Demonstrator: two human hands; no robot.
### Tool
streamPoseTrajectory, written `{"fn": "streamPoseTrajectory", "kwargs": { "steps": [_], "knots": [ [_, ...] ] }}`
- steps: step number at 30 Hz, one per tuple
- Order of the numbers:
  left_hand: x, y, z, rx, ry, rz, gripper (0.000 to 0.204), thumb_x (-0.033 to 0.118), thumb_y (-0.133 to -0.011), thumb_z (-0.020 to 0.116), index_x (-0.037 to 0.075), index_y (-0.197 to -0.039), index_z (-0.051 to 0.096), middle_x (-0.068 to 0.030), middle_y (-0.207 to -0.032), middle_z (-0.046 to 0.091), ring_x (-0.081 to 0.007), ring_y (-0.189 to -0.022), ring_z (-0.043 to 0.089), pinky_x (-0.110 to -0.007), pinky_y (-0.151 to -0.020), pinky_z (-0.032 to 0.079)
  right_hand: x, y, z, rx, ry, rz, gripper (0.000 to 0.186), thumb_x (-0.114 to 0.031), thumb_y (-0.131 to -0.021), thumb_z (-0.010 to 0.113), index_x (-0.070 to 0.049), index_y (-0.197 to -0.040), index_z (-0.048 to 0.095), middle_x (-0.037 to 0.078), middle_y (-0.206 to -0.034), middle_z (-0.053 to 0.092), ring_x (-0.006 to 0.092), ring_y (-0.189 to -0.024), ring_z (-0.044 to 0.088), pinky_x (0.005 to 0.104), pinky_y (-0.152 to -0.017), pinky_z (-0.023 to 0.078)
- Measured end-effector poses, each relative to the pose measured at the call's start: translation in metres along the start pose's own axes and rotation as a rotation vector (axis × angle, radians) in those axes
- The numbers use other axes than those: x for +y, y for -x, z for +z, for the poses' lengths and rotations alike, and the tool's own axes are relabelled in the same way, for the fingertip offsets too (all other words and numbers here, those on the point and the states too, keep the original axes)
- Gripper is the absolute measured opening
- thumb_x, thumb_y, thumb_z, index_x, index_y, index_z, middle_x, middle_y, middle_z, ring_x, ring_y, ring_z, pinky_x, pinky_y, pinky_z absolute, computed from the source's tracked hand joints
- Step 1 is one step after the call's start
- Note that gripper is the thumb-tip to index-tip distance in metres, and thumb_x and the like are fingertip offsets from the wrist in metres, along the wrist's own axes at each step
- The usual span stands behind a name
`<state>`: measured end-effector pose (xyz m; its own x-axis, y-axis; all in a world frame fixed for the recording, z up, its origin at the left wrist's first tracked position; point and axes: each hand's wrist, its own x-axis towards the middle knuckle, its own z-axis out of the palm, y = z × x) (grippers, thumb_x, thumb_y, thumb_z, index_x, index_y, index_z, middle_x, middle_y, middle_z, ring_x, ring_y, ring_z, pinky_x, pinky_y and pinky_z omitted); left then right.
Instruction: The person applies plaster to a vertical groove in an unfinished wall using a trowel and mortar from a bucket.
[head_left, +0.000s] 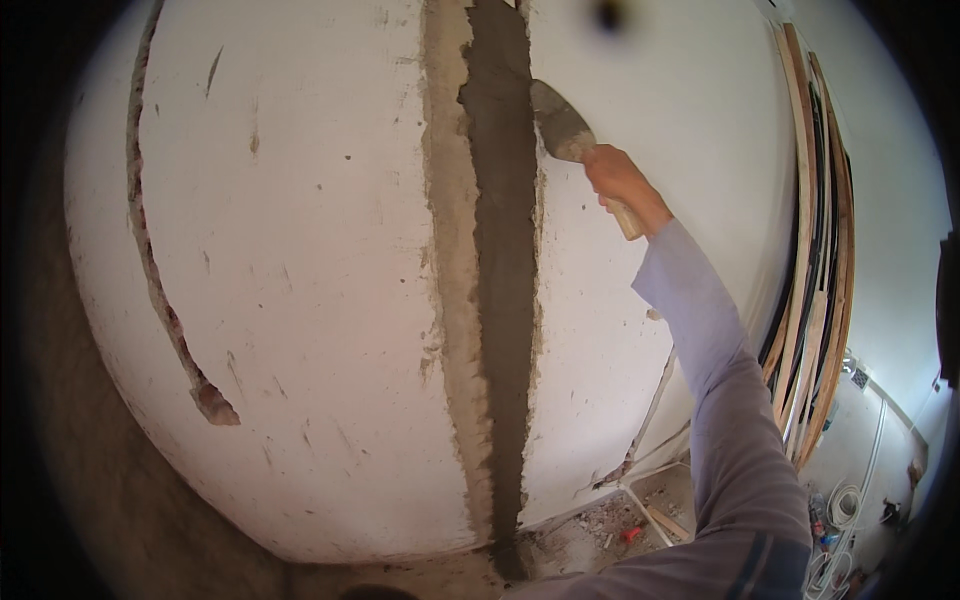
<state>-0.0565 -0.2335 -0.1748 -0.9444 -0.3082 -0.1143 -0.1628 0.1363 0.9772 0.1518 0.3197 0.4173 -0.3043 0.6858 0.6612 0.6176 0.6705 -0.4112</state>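
Observation:
My right hand (pixel 622 185) is closed round the pale handle of a trowel (pixel 563 122). Its blade, smeared with mortar, lies against the wall at the right edge of a strip of dark wet mortar (pixel 502 200). This strip runs from the top of the view down to the floor. Along its left side goes a lighter, drier band of plaster (pixel 452 250) with ragged edges. White wall (pixel 300 250) spreads on both sides, scuffed and spotted. My left hand is out of view.
A narrow chased groove (pixel 150 260) cuts down the wall at the left. Long wooden boards (pixel 805 250) lean upright at the right. On the floor lie rubble (pixel 600 525), a small red piece (pixel 631 535), white pipes (pixel 645 515) and a coil of white cable (pixel 844 506).

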Motion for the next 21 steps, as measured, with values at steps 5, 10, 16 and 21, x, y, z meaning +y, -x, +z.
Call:
{"fn": "streamPoseTrajectory", "kwargs": {
  "steps": [5, 10, 16, 21],
  "knots": [
    [0.009, 0.002, -0.013, -0.070, -0.062, -0.057, 0.031, 0.027, -0.082, 0.073, -0.002, -0.085, 0.061, -0.0059, -0.073, 0.061, -0.0154, -0.061, 0.051, -0.031, -0.053, 0.042, -0.028, -0.042, -0.025, 0.040, -0.364, -0.051, 0.028, -0.028, -0.092, 0.037, -0.004, -0.086, 0.051, 0.007, -0.061, 0.052, 0.0198, -0.045, 0.052, 0.0390, -0.040, 0.044],
    [0.013, 0.015, -0.015, -0.040, -0.311, 0.037, 0.030, 0.025, -0.083, 0.072, -0.002, -0.089, 0.061, -0.0078, -0.079, 0.063, -0.0171, -0.067, 0.053, -0.032, -0.058, 0.045, -0.049, -0.053, 0.006, -0.091, -0.292, -0.086, 0.021, -0.025, -0.091, 0.043, -0.006, -0.085, 0.051, 0.007, -0.064, 0.052, 0.0187, -0.046, 0.051, 0.0385, -0.041, 0.044],
    [-0.025, 0.008, -0.016, -0.180, -0.113, -0.037, 0.030, 0.025, -0.082, 0.073, -0.002, -0.090, 0.061, -0.0078, -0.081, 0.063, -0.0167, -0.069, 0.053, -0.031, -0.059, 0.045, 0.017, 0.024, 0.096, -0.039, 0.096, -0.260, 0.023, -0.011, -0.090, 0.039, 0.006, -0.087, 0.056, 0.020, -0.081, 0.064, 0.0303, -0.065, 0.065, 0.0419, -0.055, 0.052],
    [-0.039, 0.003, -0.011, -0.159, 0.056, -0.126, 0.031, 0.027, -0.083, 0.072, -0.002, -0.087, 0.062, -0.0025, -0.067, 0.056, -0.0126, -0.053, 0.046, -0.028, -0.045, 0.036, 0.024, 0.022, 0.047, -0.021, -0.163, -0.197, 0.055, -0.037, -0.098, 0.029, 0.002, -0.068, 0.053, 0.016, -0.053, 0.056, 0.0278, -0.040, 0.056, 0.0415, -0.046, 0.049]
  ]
}}
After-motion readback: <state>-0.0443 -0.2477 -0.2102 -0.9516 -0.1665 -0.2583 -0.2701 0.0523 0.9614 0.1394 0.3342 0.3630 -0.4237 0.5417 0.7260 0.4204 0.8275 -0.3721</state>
